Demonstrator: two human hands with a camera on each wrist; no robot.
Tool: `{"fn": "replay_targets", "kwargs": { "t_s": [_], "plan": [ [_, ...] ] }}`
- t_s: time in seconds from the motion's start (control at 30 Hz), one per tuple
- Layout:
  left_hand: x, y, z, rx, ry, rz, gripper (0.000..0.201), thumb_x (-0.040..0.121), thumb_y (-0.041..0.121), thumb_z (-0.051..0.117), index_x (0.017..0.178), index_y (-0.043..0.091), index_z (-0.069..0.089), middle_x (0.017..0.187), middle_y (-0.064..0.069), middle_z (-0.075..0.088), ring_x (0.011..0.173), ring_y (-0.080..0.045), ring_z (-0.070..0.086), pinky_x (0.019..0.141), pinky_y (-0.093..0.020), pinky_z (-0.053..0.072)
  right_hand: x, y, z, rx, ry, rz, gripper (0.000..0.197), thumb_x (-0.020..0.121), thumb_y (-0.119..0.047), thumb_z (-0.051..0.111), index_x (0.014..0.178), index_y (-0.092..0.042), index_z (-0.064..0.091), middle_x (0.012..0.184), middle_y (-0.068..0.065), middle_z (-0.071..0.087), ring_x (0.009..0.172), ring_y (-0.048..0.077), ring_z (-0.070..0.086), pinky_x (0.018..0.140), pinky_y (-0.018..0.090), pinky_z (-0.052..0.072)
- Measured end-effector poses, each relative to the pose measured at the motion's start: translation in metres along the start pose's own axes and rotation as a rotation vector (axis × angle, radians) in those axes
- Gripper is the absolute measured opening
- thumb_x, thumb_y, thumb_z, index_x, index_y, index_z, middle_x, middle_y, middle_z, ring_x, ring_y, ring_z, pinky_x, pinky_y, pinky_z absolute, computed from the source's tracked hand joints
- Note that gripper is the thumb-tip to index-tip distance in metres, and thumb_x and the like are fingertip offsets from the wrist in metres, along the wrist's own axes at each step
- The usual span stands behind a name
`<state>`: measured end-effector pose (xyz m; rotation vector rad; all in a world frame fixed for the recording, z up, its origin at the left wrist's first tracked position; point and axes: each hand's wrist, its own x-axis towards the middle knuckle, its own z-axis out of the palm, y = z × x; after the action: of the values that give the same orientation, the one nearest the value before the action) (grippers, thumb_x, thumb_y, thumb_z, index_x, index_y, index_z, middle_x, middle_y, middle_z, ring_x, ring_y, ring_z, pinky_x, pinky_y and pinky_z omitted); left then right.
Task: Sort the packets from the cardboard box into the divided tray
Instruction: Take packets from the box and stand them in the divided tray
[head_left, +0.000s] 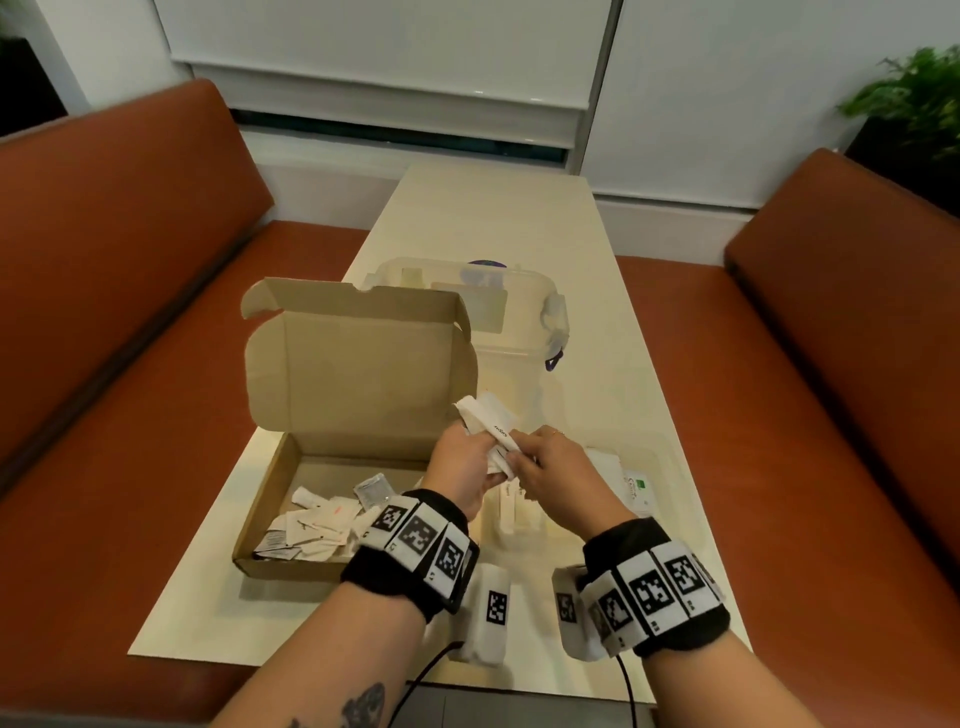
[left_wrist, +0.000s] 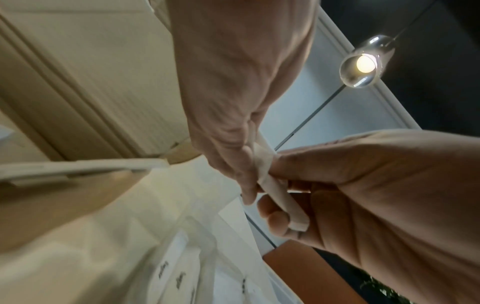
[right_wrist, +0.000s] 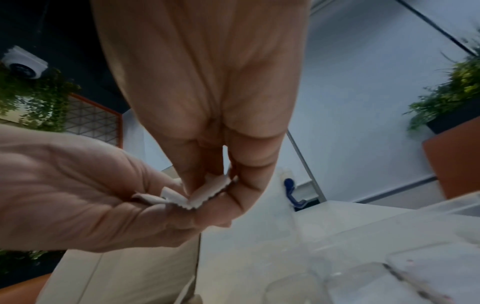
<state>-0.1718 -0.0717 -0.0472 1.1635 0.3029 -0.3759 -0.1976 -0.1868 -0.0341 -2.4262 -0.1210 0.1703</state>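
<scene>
The open cardboard box (head_left: 262, 512) lies on the table at the left, with several small white packets (head_left: 317, 525) and a silver one loose on its floor. Above the gap between box and tray, my left hand (head_left: 480, 460) grips a bunch of white packets (head_left: 485, 418) that fan upward. My right hand (head_left: 519, 460) pinches a long white stick packet (left_wrist: 283, 199) from that bunch; a serrated packet edge (right_wrist: 207, 193) shows between its fingers. The clear divided tray (head_left: 662, 467) sits under and to the right of my hands, with sorted packets inside.
A clear lidded plastic container (head_left: 519, 312) with a blue latch stands behind the box lid (head_left: 353, 358). Orange benches (head_left: 104, 322) flank the narrow cream table (head_left: 498, 218) on both sides. A potted plant (head_left: 914, 88) is at the far right.
</scene>
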Motion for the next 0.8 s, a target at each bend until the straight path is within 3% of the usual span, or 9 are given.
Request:
{"fn": "replay_targets", "kwargs": {
  "t_s": [0.07,0.17,0.23,0.4,0.53,0.63,0.8],
  "plan": [
    [0.000,-0.005,0.008,0.017,0.002,-0.013,0.022,0.094,0.001,0.049,0.114,0.005,0.058,0.087,-0.009,0.068,0.071,-0.018,0.066,0.051,-0.024,0.055,-0.006,0.008,-0.005,0.033,-0.010,0.012,0.026,0.098,-0.015,0.041,0.112,-0.014,0.063,0.093,0.009,0.048,0.083,0.023,0.054,0.081,0.033,0.050],
    [0.000,-0.012,0.019,0.028,0.025,-0.017,0.017,0.095,0.001,0.049,0.107,0.007,0.059,0.086,-0.009,0.067,0.073,-0.019,0.065,0.050,-0.024,0.054,-0.012,0.022,-0.013,0.116,0.082,-0.004,0.026,0.096,-0.014,0.047,0.107,-0.021,0.069,0.073,-0.005,0.053,0.067,0.006,0.053,0.063,0.009,0.041],
    [0.001,-0.015,0.023,0.026,0.041,-0.010,0.016,0.096,0.002,0.047,0.103,0.010,0.058,0.087,-0.008,0.067,0.074,-0.018,0.066,0.049,-0.024,0.053,-0.014,0.031,-0.019,0.256,0.184,0.035,0.023,0.093,-0.014,0.056,0.107,-0.023,0.071,0.070,-0.018,0.057,0.062,-0.005,0.057,0.059,0.003,0.041],
    [0.001,-0.020,0.028,0.015,0.094,-0.018,0.023,0.099,0.002,0.041,0.119,0.010,0.051,0.108,-0.015,0.064,0.077,-0.018,0.067,0.053,-0.028,0.054,-0.015,0.056,-0.035,0.626,0.356,0.153,0.017,0.087,-0.015,0.066,0.101,-0.012,0.074,0.075,0.000,0.070,0.056,0.002,0.061,0.063,0.016,0.054],
    [0.002,-0.020,0.022,0.044,0.101,-0.019,0.030,0.100,0.002,0.039,0.129,0.006,0.044,0.121,-0.021,0.060,0.079,-0.020,0.066,0.052,-0.027,0.054,-0.011,0.065,-0.042,0.773,0.351,0.176,0.017,0.089,-0.003,0.059,0.096,-0.011,0.073,0.089,0.008,0.067,0.075,0.016,0.068,0.071,0.019,0.057],
    [0.003,-0.021,0.016,0.109,0.084,0.006,0.031,0.100,0.003,0.038,0.131,0.005,0.043,0.124,-0.024,0.058,0.084,-0.023,0.066,0.054,-0.028,0.055,-0.004,0.067,-0.043,0.815,0.326,0.202,0.019,0.086,0.003,0.057,0.091,-0.007,0.073,0.093,0.015,0.068,0.085,0.025,0.069,0.079,0.028,0.058],
    [0.005,-0.017,0.012,0.230,0.055,0.057,0.024,0.100,0.007,0.041,0.124,0.009,0.047,0.112,-0.017,0.064,0.087,-0.023,0.069,0.069,-0.034,0.057,0.010,0.070,-0.041,0.740,0.259,0.263,0.020,0.081,0.008,0.056,0.079,-0.002,0.073,0.089,0.015,0.070,0.076,0.019,0.068,0.081,0.029,0.058]
  ]
}}
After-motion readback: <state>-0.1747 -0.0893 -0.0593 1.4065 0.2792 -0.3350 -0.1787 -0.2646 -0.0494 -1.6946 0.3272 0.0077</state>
